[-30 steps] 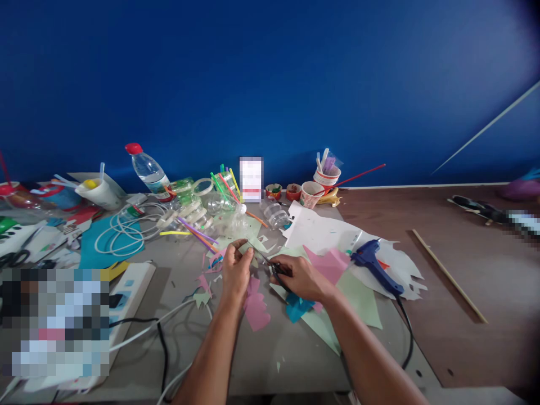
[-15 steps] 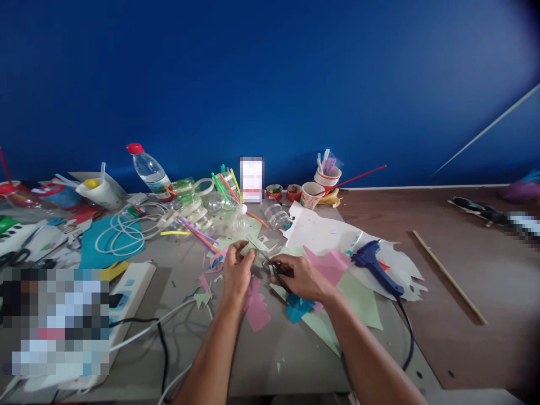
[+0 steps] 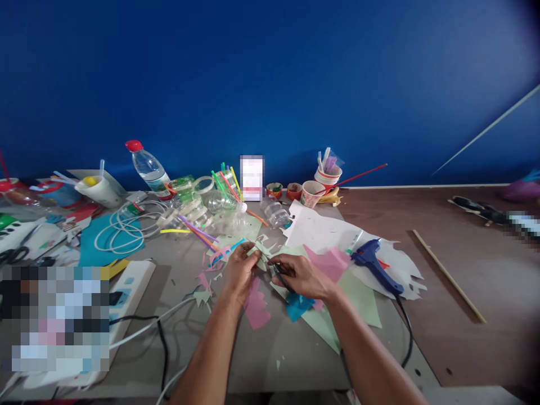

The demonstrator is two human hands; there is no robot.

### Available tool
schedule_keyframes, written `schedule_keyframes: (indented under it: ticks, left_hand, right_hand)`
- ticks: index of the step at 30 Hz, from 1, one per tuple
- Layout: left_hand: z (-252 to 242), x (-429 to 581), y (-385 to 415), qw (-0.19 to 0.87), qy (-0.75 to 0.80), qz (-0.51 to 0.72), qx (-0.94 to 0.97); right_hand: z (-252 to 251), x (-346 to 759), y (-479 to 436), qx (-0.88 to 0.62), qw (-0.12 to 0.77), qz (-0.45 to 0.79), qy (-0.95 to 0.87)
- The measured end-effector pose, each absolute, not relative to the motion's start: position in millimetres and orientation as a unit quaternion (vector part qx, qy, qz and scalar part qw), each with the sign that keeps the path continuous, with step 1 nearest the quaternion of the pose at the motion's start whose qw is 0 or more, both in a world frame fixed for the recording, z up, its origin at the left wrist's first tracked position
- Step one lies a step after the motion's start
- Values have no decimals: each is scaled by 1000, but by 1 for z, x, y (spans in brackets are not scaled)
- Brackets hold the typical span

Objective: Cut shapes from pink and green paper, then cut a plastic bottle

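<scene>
Near the middle of the table, my left hand point(image 3: 242, 271) pinches a small piece of pale green paper point(image 3: 261, 262) between thumb and fingers. My right hand point(image 3: 300, 275) grips a pair of dark-handled scissors point(image 3: 278, 274), whose blades point up and left against that paper. Below my hands lies a pink paper cutout point(image 3: 256, 306). A crumpled blue paper piece point(image 3: 298, 306) sits under my right wrist, on a larger pale green sheet point(image 3: 363, 304). Pink paper point(image 3: 329, 263) is spread beyond my right hand.
A blue glue gun point(image 3: 377, 264) rests on torn white paper point(image 3: 333, 225) at right, its cord trailing forward. Left are a white power strip point(image 3: 137, 292) and cables. Plastic bottle pieces point(image 3: 192, 211), a red-capped bottle point(image 3: 147, 169) and paper cups point(image 3: 313, 193) stand behind. A wooden stick point(image 3: 447, 275) lies far right.
The green paper has turned in my left fingers and shows more toward the right hand. The scissor blades have shifted slightly against it. Both hands stay in nearly the same place.
</scene>
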State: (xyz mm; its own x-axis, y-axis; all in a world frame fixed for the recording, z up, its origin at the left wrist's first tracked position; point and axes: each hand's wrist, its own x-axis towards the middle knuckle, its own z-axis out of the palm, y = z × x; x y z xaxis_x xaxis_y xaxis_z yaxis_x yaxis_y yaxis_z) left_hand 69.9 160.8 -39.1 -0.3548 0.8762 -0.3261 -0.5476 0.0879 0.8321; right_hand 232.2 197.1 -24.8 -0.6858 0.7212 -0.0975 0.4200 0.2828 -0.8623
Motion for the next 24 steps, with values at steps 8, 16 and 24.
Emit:
schedule_keyframes:
  ticks: [8,16,24]
  left_hand:
    - [-40,71,160,554,478,660,169]
    - [-31,71,156,593,451,645,171]
    - [-36,68,153,615,447,627,170]
  right_hand:
    - [-25,232,198,-377,162,474,-779]
    - [-28,232,199,-368,160,510,-761]
    - [-21,233,200,-342,168,560,-736]
